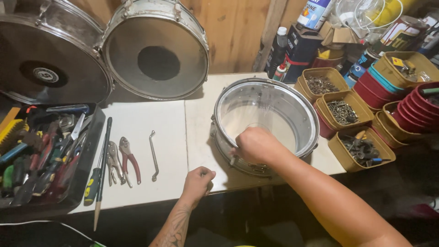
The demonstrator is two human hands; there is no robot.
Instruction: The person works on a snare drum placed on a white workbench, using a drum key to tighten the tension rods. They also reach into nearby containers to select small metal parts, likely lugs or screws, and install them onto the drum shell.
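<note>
Two hands at the near edge of the white tabletop (151, 151). Right hand (257, 145) is curled over the near rim of the chrome drum shell (267, 121), fingers closed on something small at the rim/outer wall; can't tell what, it's hidden under the fist. Left hand (198, 180) is a closed fist resting on the tabletop edge just left of the shell, looks like bracing; whether it holds anything, can't tell.

Shell sits open side up, right of centre on the tabletop, so the inside wall and rim hardware are reachable from above. Nothing seen inside it.

Containers:
- Yellow tubs (344, 110) right of the shell, tight against it: loose screws and small metal hardware, sorted per tub, within right-hand reach.
- Red stacked tubs (414, 110) far right, contents mostly hidden.
- Black tool tray (87, 160) at left: screwdrivers, brush, mixed hand tools.

Laid out loose between tray and shell: long screwdriver (101, 174), red-handled pliers (128, 160), bent metal key (154, 155).

Two finished drums (155, 50) lean against the far wooden wall, out of the way.
</note>
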